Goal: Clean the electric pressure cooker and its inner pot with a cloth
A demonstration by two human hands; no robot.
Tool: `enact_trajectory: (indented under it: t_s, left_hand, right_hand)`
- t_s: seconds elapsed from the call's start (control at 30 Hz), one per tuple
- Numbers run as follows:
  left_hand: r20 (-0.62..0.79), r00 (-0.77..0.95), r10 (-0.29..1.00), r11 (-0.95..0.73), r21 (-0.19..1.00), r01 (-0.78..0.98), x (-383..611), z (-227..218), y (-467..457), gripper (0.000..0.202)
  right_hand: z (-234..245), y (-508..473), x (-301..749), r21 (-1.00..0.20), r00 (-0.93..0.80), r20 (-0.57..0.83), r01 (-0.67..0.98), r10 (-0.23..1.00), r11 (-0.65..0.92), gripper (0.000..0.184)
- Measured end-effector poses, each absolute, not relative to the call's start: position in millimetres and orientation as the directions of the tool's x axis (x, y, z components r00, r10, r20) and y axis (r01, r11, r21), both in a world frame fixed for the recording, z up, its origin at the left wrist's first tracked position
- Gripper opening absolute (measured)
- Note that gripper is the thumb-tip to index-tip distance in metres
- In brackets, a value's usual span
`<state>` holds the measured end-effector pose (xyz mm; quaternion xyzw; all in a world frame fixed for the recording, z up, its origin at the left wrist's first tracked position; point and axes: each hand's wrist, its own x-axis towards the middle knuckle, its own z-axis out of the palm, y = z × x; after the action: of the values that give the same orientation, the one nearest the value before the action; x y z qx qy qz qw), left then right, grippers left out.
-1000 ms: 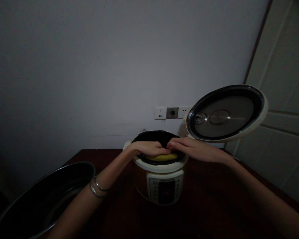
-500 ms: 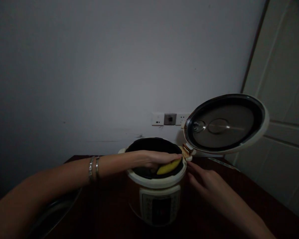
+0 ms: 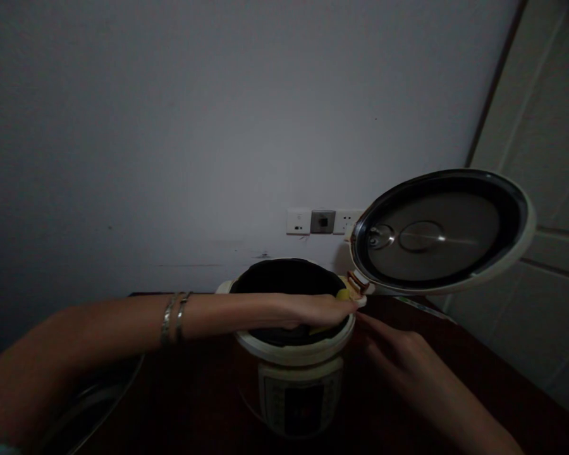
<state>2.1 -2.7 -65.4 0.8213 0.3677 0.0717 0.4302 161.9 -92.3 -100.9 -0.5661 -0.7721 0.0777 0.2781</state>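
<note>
My left hand [image 3: 320, 311] reaches across the mouth of an electric pressure cooker [image 3: 294, 357] and is closed on a yellow sponge [image 3: 343, 295]. Most of the sponge is covered by the hand; a bit shows above the fingers and a sliver below. It sits at the right part of the cooker's rim, close to the hinge. The cooker's lid [image 3: 431, 237] stands swung up to the right, its metal inner face toward me. With fingers stretched out, my right hand [image 3: 398, 347] rests its fingertips at the cooker's right side, just below the hinge.
A dark wooden table [image 3: 194, 392] carries the cooker. Wall sockets [image 3: 298, 222] sit on the wall behind it. A round pan or basin [image 3: 99, 404] lies partly under my left forearm. At right is a pale door [image 3: 550, 303]; a thin strip [image 3: 424, 308] lies near the table's back edge.
My left hand has shifted slightly right with the sponge, onto the rim by the hinge, and now covers more of it. My right hand has barely moved. The view has shifted a little.
</note>
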Motion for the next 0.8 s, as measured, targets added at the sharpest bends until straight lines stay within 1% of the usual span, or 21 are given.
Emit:
enact_trajectory:
  t_s: [0.03,0.1,0.17,0.27,0.37,0.43,0.5,0.6,0.73,0.8]
  left_hand:
    - [-0.229,0.702,0.674,-0.381,0.706,0.597,-10.0,-63.9,-7.4,0.068]
    - [-0.233,0.711,0.663,-0.456,0.628,0.630,-35.5,-61.8,-13.2,0.067]
    - [-0.192,0.766,0.613,-0.561,0.578,0.593,-61.5,-60.8,-13.5,0.063]
    - [-0.175,0.828,0.532,-0.704,0.451,0.548,-97.2,-60.5,-4.1,0.059]
    - [-0.095,0.903,0.418,-0.851,0.308,0.426,-124.5,-59.7,11.8,0.050]
    - [-0.055,0.939,0.340,-0.912,0.226,0.343,-137.0,-57.9,23.6,0.043]
    - [-0.042,0.952,0.303,-0.939,0.160,0.306,-144.9,-54.8,35.9,0.039]
    - [-0.052,0.954,0.294,-0.954,0.052,0.297,-148.2,-49.6,55.5,0.035]
    - [-0.163,0.941,0.298,-0.951,-0.138,0.277,-136.3,-51.0,84.8,0.032]
    - [-0.184,0.929,0.322,-0.934,-0.221,0.281,-124.6,-57.5,99.4,0.027]
  right_hand:
    - [-101.2,-91.7,163.0,-0.434,-0.203,0.343,0.832,0.917,0.346,0.047]
    - [-103.2,-90.2,165.9,-0.431,-0.200,0.342,0.835,0.918,0.342,0.047]
    - [-106.4,-88.1,168.3,-0.437,-0.198,0.337,0.833,0.921,0.339,0.048]
    - [-110.5,-85.7,168.5,-0.464,-0.188,0.340,0.819,0.921,0.338,0.051]
    - [-110.2,-85.9,165.1,-0.481,-0.175,0.346,0.811,0.922,0.334,0.049]
    - [-108.6,-87.1,162.9,-0.479,-0.170,0.349,0.813,0.922,0.332,0.046]
    - [-107.5,-88.1,161.7,-0.473,-0.162,0.356,0.818,0.920,0.327,0.044]
    - [-107.8,-88.7,161.0,-0.466,-0.146,0.345,0.831,0.927,0.304,0.044]
    - [-107.5,-89.7,160.7,-0.466,-0.127,0.336,0.839,0.933,0.282,0.044]
    - [-106.3,-90.1,161.3,-0.460,-0.132,0.336,0.841,0.933,0.284,0.044]
